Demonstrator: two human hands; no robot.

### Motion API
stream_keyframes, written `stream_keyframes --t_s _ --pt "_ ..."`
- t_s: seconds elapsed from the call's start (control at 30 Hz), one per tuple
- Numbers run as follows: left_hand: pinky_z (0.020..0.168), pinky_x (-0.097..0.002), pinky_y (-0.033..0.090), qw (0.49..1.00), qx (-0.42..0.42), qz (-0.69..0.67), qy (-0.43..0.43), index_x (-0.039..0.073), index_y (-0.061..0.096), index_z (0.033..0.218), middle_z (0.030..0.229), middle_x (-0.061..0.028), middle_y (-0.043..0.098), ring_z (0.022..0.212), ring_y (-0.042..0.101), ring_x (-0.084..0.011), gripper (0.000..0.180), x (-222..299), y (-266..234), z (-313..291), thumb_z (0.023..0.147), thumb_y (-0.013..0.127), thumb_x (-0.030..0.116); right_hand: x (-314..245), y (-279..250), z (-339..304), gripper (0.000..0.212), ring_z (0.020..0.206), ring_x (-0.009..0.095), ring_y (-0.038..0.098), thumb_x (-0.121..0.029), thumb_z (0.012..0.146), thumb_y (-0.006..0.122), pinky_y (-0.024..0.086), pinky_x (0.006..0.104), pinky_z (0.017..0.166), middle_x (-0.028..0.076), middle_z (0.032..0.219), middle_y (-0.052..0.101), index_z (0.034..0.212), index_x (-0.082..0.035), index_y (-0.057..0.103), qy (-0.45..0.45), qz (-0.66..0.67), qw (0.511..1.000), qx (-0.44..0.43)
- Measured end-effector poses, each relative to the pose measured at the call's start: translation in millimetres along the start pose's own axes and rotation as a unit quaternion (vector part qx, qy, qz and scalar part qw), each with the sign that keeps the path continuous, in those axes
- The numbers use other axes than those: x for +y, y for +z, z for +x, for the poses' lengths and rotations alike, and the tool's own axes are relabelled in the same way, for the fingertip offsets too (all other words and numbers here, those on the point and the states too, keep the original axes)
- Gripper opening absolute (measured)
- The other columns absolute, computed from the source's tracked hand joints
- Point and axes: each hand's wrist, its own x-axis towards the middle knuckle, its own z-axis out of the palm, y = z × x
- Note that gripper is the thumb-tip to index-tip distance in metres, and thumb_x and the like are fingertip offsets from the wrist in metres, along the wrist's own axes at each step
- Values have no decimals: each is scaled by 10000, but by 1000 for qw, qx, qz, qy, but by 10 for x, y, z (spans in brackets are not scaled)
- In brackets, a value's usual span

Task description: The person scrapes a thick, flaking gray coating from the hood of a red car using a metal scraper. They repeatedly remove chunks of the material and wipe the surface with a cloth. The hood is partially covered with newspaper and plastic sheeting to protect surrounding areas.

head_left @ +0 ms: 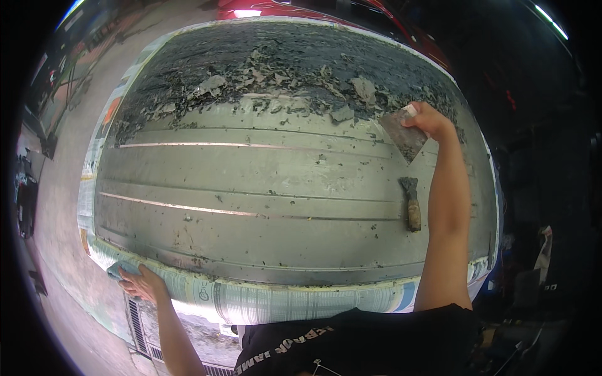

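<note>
My right hand (429, 120) grips a flat, wide metal scraper (404, 139), its blade smeared dark and pointing down toward the panel. Beneath it spreads a large ribbed metal panel (251, 169), like a vehicle roof, bare grey-green in the near part. Dark, flaking coating (207, 56) covers its far part, and loose peeled scraps (269, 78) lie heaped along the border. My left hand (143, 283) rests with fingers spread on the newspaper masking (244, 302) at the near left edge. Right of centre lies a short tool with a worn handle and dark-caked end (411, 205).
Newspaper and tape line the panel's rim. Beyond the far edge stands a red car (288, 9). Concrete floor (63, 250) runs along the left, with a slotted drain grate (136, 323) near my left arm. Dim clutter fills the right side.
</note>
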Motion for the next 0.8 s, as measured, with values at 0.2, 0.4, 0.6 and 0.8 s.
stream_keyframes --t_s 0.2,0.4,0.6,0.8 --pt "1093 -702 282 1000 4 4 11 256 219 1598 1610 -336 158 1477 199 -519 720 -61 55 40 955 508 400 -133 176 -104 321 872 210 660 -97 774 787 519 373 795 90 955 707 1061 -9 674 -66 -29 996 51" --pt "1091 -691 288 1000 19 10 16 280 212 1596 1612 -308 179 1484 202 -487 727 -108 100 50 949 512 423 -457 378 -78 403 910 266 693 -126 751 805 528 377 802 141 999 724 1108 6 676 -38 -97 993 48" --pt "1086 -705 290 1000 6 7 9 268 203 1599 1615 -334 149 1507 147 -483 727 -49 64 17 952 513 386 -592 668 149 485 1040 360 699 -162 772 766 537 410 897 233 1129 711 1204 30 659 1 -202 973 109" --pt "1089 -698 295 1000 0 8 9 256 195 1601 1613 -336 150 1508 143 -485 726 22 7 -35 960 512 383 -1259 1041 152 510 1071 395 683 -188 809 730 534 431 919 252 1144 700 1257 28 618 -151 -110 974 128"
